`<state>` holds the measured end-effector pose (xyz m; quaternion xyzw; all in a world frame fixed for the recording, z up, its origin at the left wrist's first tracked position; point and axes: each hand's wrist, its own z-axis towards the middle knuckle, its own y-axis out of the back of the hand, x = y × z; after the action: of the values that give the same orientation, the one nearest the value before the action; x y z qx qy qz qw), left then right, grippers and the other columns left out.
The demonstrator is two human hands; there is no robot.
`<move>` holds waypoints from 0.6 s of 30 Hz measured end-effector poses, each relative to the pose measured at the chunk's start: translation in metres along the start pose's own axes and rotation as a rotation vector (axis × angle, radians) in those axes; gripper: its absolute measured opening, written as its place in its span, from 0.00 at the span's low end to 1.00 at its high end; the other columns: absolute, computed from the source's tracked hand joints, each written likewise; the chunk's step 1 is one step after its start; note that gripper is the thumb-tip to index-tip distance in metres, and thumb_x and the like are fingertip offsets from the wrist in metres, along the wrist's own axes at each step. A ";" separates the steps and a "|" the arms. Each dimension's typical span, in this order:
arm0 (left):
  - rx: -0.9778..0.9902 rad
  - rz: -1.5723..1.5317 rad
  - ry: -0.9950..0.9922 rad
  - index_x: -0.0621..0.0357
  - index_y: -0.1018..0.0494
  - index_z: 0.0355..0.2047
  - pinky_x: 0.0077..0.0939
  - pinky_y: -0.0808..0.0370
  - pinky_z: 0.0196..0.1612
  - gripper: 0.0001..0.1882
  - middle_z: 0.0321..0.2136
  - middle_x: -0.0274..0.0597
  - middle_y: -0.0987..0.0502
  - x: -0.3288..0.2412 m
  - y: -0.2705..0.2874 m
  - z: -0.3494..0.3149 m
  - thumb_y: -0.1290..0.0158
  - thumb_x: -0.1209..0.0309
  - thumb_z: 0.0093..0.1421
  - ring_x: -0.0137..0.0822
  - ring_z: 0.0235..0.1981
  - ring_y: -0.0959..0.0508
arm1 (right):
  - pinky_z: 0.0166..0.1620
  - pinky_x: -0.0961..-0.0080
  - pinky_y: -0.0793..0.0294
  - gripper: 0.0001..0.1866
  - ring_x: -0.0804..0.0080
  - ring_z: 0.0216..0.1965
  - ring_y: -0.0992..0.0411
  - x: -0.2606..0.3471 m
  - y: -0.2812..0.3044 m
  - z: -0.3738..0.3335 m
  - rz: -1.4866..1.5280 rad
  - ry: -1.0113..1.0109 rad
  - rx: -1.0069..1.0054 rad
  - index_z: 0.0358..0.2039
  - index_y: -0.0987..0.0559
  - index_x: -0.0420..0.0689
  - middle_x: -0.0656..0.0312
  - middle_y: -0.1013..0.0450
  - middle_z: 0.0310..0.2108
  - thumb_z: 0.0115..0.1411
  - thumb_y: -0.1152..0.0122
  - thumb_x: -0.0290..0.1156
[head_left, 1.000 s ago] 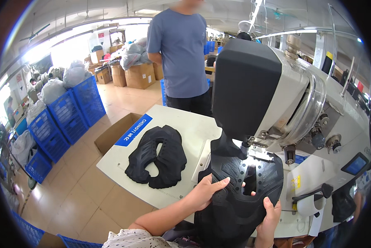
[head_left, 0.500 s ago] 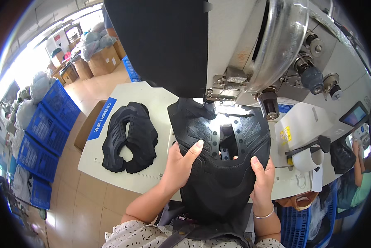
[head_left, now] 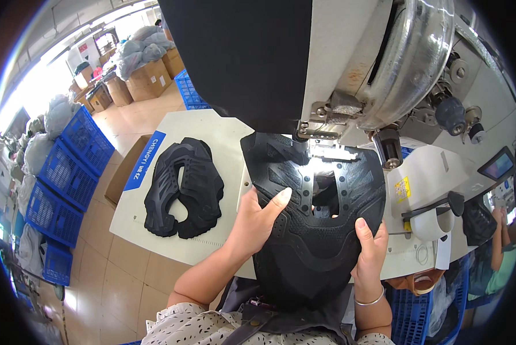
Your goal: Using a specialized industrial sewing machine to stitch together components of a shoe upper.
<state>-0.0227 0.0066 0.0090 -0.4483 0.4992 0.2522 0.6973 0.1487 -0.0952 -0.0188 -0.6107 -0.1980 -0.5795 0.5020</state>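
A black shoe upper point(head_left: 321, 244) with a punched lacing opening lies spread under the head of a sewing machine point(head_left: 335, 109). My left hand point(head_left: 258, 218) grips its left edge, thumb on top and fingers underneath. On the right edge, my right hand point(head_left: 370, 247) holds it the same way, a bracelet at the wrist. The upper's far end reaches beneath the machine's lit needle area, where the needle cannot be made out. To the left, more black shoe uppers point(head_left: 203, 184) rest on the pale machine table point(head_left: 154, 215), apart from my hands.
Blue crates point(head_left: 68, 178) with bagged goods line the left side. Cardboard boxes point(head_left: 147, 80) stand at the back left. A small screen point(head_left: 495, 163) sits on the machine at right. Another blue crate point(head_left: 410, 316) is at lower right, near a co-worker's arm point(head_left: 497, 244).
The view has shifted slightly, so the machine, the upper and my hands appear a little farther right. Both hands keep their hold on the upper.
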 end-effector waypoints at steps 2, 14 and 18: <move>-0.003 -0.052 0.018 0.65 0.33 0.41 0.19 0.29 0.38 0.10 0.33 0.36 0.27 0.002 0.000 0.001 0.54 0.73 0.60 0.23 0.32 0.28 | 0.54 0.76 0.42 0.21 0.71 0.48 0.37 0.000 0.000 0.000 0.028 -0.009 -0.003 0.50 0.36 0.35 0.58 0.36 0.48 0.56 0.47 0.27; -0.094 -0.079 0.044 0.65 0.29 0.36 0.19 0.30 0.36 0.08 0.32 0.35 0.26 0.006 -0.004 -0.001 0.51 0.73 0.58 0.22 0.32 0.29 | 0.54 0.76 0.41 0.21 0.72 0.48 0.37 0.002 0.001 0.006 0.038 0.016 0.008 0.50 0.36 0.35 0.58 0.35 0.48 0.57 0.48 0.25; -0.119 0.069 -0.021 0.63 0.29 0.26 0.15 0.34 0.28 0.09 0.23 0.27 0.30 0.009 -0.016 -0.020 0.51 0.69 0.59 0.18 0.25 0.34 | 0.52 0.76 0.39 0.19 0.73 0.46 0.35 0.006 0.002 0.007 0.030 -0.013 0.024 0.49 0.34 0.34 0.58 0.33 0.46 0.57 0.48 0.25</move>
<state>-0.0162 -0.0187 0.0049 -0.4688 0.4911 0.3097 0.6657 0.1553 -0.0923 -0.0124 -0.6113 -0.1987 -0.5655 0.5167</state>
